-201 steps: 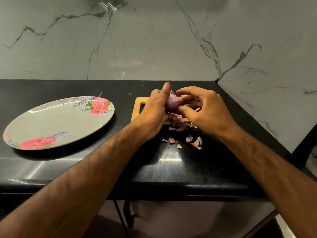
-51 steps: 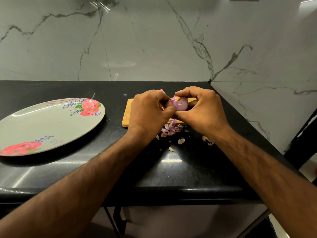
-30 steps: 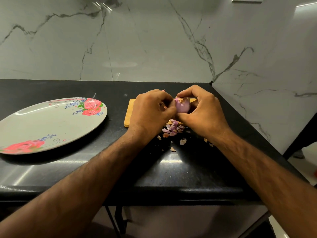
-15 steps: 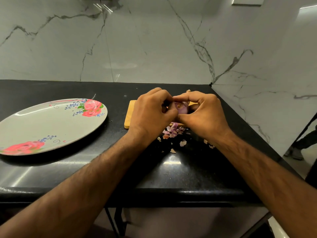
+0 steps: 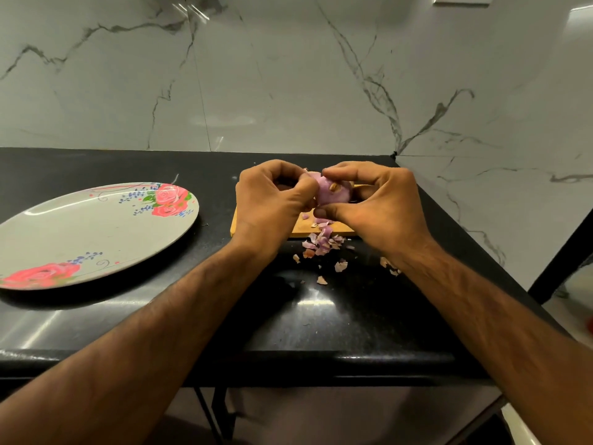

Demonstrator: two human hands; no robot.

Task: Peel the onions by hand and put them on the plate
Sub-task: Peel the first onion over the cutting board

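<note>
I have the onion (image 5: 332, 193) up between both hands, just above the cutting board (image 5: 301, 229). My left hand (image 5: 269, 200) curls in against its left side, thumb and fingertips pinching at the skin. My right hand (image 5: 378, 203) cups it from the right, forefinger over the top and thumb underneath.

A brown fleck of dry skin shows on the purple face toward me, and that's my target. I reckon it's best to hold firm with the right, catch the edge with a nail and strip downward in short pulls.

Now the count:
- **Onion:** one in view.
- **Plate (image 5: 80, 232):** one, well off to my left, no onion on it.
- **Board:** one.
- **Peel scraps (image 5: 321, 246):** scattered on the counter (image 5: 321, 316), too many and too small to number.
</note>
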